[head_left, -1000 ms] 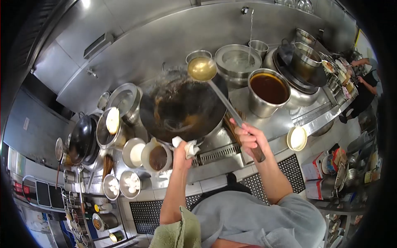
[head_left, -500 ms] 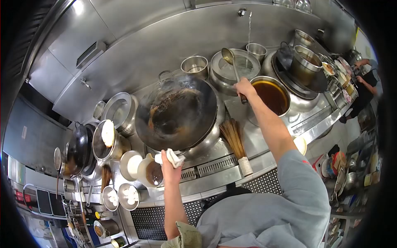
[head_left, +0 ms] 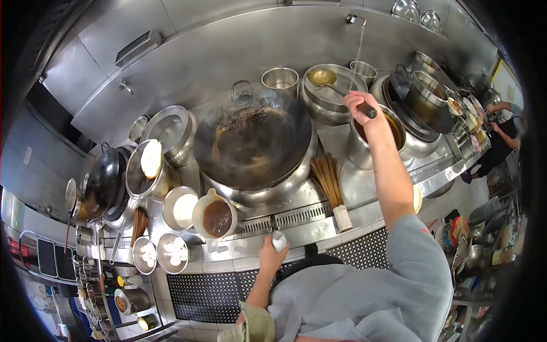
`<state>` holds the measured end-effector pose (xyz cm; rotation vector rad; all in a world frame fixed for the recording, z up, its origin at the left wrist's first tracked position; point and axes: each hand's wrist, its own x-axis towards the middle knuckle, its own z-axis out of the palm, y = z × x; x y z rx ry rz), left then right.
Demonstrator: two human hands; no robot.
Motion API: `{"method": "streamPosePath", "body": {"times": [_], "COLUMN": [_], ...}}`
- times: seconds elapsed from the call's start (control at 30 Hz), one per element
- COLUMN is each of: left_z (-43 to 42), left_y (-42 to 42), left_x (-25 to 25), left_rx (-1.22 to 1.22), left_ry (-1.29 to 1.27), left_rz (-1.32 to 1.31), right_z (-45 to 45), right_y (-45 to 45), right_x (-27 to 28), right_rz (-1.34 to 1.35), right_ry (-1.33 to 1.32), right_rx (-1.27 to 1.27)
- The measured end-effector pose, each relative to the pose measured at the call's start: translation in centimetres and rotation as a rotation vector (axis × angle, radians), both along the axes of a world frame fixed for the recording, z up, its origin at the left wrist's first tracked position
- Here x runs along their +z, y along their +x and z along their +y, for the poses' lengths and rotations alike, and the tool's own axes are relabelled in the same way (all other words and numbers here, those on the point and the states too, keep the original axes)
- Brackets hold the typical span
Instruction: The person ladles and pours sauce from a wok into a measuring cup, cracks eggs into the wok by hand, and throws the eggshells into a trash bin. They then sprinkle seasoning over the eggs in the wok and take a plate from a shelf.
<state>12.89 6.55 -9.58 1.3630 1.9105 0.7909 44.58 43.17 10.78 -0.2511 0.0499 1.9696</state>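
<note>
The ladle [head_left: 322, 77] is over the water basin [head_left: 325, 111], toward the back of the counter, its bowl pointing away from the person and to the left, its handle end pointing back and to the right. Its long axis therefore slants across the view from upper left to lower right; whether the bowl touches the basin I cannot tell. The right hand [head_left: 363, 108] has its fingers curled closed around the handle, just above the sauce pot [head_left: 358, 149], with the arm stretched out. The left hand [head_left: 272, 256] is low, just in front of the counter's edge, its fingers closed on a white cloth [head_left: 279, 240] and apart from the wok [head_left: 256, 142]. Counted out, there is one ladle, one cloth, one sauce pot of dark liquid, and one large wok on the burner in the middle, with a dark, stained inside. Two bundled brushes lie on the counter: the near brush [head_left: 327, 182], right of the wok, points its bristles away from the person, and the far brush [head_left: 138, 223] is off to the left. At the left front stand one jug [head_left: 197, 219] of brown liquid, one tub [head_left: 169, 208] of something white, and two bowls [head_left: 171, 269] side by side, both holding white lumps too small to count surely. One tap [head_left: 351, 19] runs a thin stream down by the basin. At the far right, one other person [head_left: 493, 142] has both arms over the counter.
</note>
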Motion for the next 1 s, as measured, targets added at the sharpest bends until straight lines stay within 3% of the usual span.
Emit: {"method": "streamPosePath", "body": {"times": [0.07, 0.17, 0.27, 0.43, 0.53, 0.6, 0.67, 0.73, 0.8, 0.83, 0.9, 1.0], "left_z": [0.4, 0.7, 0.7, 0.0, -0.4, -0.7, -0.7, -0.8, -1.1, -1.1, -1.6, -3.3], "left_y": [-0.3, -0.8, -1.3, -1.7, -1.9, -1.9, -2.0, -2.0, -2.0, -2.1, -2.3, -2.5], "left_x": [-2.3, -3.5, -2.4, -1.5, -1.0, -1.0, -0.8, -0.8, -0.8, -0.7, 0.9, 1.5], "left_rx": [-0.102, -0.144, -0.184, -0.211, -0.238, -0.177, -0.17, -0.119, -0.107, -0.107, -0.114, -0.102], "left_ry": [0.202, 0.338, 0.278, 0.239, 0.174, 0.251, 0.186, 0.176, 0.213, 0.262, 0.266, 0.285], "left_rz": [0.162, 0.255, 0.168, 0.248, 0.248, 0.287, 0.234, 0.215, 0.213, 0.212, 0.194, 0.16], "right_z": [-4.4, -9.4, -14.5, -23.4, -28.1, -29.6, -28.9, -26.3, -20.7, -17.0, -9.7, -1.2], "right_y": [-1.3, -2.4, -3.7, -5.8, -6.7, -7.2, -7.1, -6.4, -5.8, -5.4, -4.8, -3.0], "right_x": [4.7, 7.0, 7.2, 6.9, 7.2, 6.8, 6.5, 5.2, 3.5, 2.1, -0.6, -4.8], "right_rz": [0.046, 0.072, 0.048, -0.451, -0.94, -1.09, -1.234, -1.457, -1.467, -1.597, -1.95, -2.217], "right_ry": [-0.101, -0.108, -0.147, -0.09, 0.029, 0.106, 0.193, 0.291, 0.467, 0.541, 0.576, 0.427], "right_rx": [0.093, 0.191, 0.237, 0.213, 0.211, 0.244, 0.291, 0.169, 0.138, 0.121, 0.028, -0.012]}}
